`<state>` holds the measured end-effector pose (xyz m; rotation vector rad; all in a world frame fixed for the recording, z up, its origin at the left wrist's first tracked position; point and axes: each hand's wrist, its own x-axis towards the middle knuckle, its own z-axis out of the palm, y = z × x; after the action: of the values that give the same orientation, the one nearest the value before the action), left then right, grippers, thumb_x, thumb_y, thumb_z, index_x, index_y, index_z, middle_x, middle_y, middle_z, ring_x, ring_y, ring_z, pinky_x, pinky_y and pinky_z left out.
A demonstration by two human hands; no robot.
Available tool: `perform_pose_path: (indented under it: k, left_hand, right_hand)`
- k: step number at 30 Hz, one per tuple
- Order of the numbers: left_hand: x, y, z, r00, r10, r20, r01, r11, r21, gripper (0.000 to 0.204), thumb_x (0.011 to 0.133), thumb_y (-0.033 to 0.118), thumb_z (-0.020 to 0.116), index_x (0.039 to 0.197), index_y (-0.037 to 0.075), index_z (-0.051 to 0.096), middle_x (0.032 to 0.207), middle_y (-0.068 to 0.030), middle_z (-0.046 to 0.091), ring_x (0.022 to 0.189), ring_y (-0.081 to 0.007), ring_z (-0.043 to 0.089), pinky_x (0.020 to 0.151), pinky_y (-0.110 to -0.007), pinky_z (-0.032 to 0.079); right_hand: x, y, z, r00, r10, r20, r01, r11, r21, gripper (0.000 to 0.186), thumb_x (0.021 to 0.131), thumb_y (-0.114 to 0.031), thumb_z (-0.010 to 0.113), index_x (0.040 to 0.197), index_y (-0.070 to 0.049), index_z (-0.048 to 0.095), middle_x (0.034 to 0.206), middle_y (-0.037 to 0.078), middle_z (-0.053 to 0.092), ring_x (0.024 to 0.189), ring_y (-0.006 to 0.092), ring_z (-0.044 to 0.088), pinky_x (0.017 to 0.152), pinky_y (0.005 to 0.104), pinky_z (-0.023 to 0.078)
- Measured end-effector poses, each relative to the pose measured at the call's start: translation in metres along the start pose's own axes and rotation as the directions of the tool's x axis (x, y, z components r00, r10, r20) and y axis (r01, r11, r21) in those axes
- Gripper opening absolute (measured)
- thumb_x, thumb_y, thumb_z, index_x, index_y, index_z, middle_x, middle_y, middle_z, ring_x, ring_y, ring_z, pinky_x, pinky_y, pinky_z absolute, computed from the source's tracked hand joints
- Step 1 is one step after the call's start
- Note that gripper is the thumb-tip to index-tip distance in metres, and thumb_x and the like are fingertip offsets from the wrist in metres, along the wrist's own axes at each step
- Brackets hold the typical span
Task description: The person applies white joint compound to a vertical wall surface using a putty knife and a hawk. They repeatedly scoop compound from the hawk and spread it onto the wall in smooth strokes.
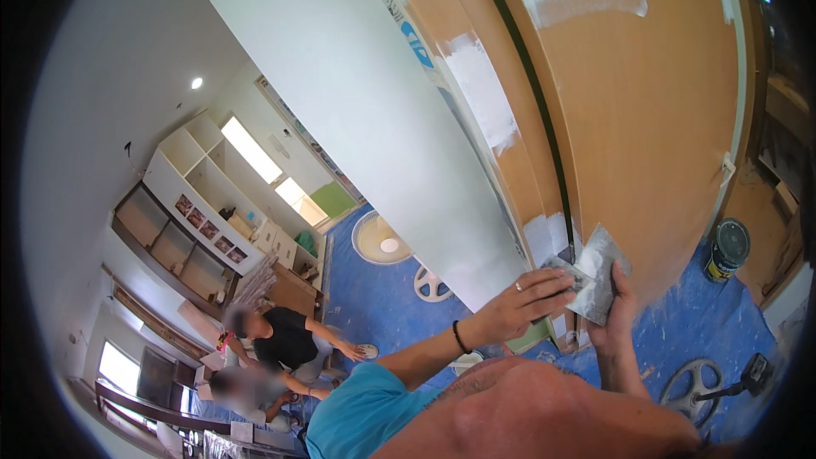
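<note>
My left hand (517, 304), with a ring and a dark wrist band, is closed on a flat grey putty knife (557, 274). Close beside it, my right hand (619, 327) grips a wider metal putty plate (603, 276) smeared with white filler. The two blades meet or overlap; which, I cannot tell. Both hands are in front of the low end of a light wooden panel (654, 119), split by a dark green groove (544, 89). White filler patches (483, 92) cover parts of the wood, one of them (546, 234) just above my left hand.
A dark lidded bucket (729, 248) stands right on blue floor sheeting (680, 306). A wheel-shaped base with a pole (697, 387) is at lower right. A round fan (381, 238) and two people, one in a black shirt (289, 336), are at left, near white shelving (204, 174).
</note>
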<state>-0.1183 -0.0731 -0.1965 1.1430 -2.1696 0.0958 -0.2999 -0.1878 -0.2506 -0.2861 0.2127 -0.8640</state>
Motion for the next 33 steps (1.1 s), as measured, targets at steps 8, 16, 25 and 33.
perform_pose_path:
  k: [8, 16, 25, 33]
  left_hand:
    - [-0.013, -0.009, -0.023, 0.721, -0.615, -0.318, 0.571, 0.788, -0.230, 0.047, 0.095, -0.001, 0.065, 0.141, 0.003, 0.058, 0.128, -0.0139, 0.067, 0.113, -0.0211, 0.064, 0.098, -0.029, 0.048]
    - [0.020, 0.005, -0.050, 0.979, -0.048, -0.200, 0.093, 0.970, 0.222, 0.054, 0.073, -0.002, 0.062, 0.127, -0.002, 0.069, 0.125, -0.0175, 0.068, 0.110, -0.0355, 0.066, 0.095, -0.047, 0.052]
    - [0.017, 0.003, -0.073, 0.998, -0.052, 0.022, 0.037, 0.904, 0.426, 0.054, 0.074, -0.005, 0.061, 0.125, 0.008, 0.072, 0.125, -0.0056, 0.070, 0.117, -0.0262, 0.065, 0.108, -0.046, 0.040]
    - [-0.029, -0.020, -0.131, 0.882, -0.465, -0.079, 0.284, 0.657, -0.698, 0.035, 0.100, 0.006, 0.060, 0.135, 0.002, 0.061, 0.129, -0.0107, 0.068, 0.116, -0.0257, 0.065, 0.105, -0.046, 0.047]
  right_hand:
    - [0.011, -0.021, 0.004, 0.923, -0.383, -0.041, 0.378, 0.921, -0.091, 0.043, 0.107, -0.032, 0.054, 0.138, -0.002, 0.055, 0.131, 0.010, 0.065, 0.121, 0.0235, 0.064, 0.102, 0.0422, 0.054]
    - [0.034, 0.002, 0.026, 0.819, -0.570, -0.064, 0.554, 0.816, -0.164, 0.033, 0.105, -0.028, 0.060, 0.132, -0.009, 0.058, 0.123, 0.007, 0.067, 0.108, 0.0215, 0.069, 0.094, 0.0412, 0.058]
    - [0.004, 0.063, 0.064, 0.682, -0.731, -0.026, 0.650, 0.622, -0.437, 0.034, 0.107, -0.024, 0.057, 0.130, 0.000, 0.059, 0.127, 0.011, 0.066, 0.107, 0.0207, 0.068, 0.090, 0.0350, 0.055]
    - [-0.009, 0.050, 0.065, 0.535, -0.842, -0.070, 0.773, 0.521, -0.363, 0.040, 0.107, -0.027, 0.057, 0.139, -0.003, 0.056, 0.130, 0.010, 0.064, 0.114, 0.0211, 0.066, 0.094, 0.0374, 0.056]
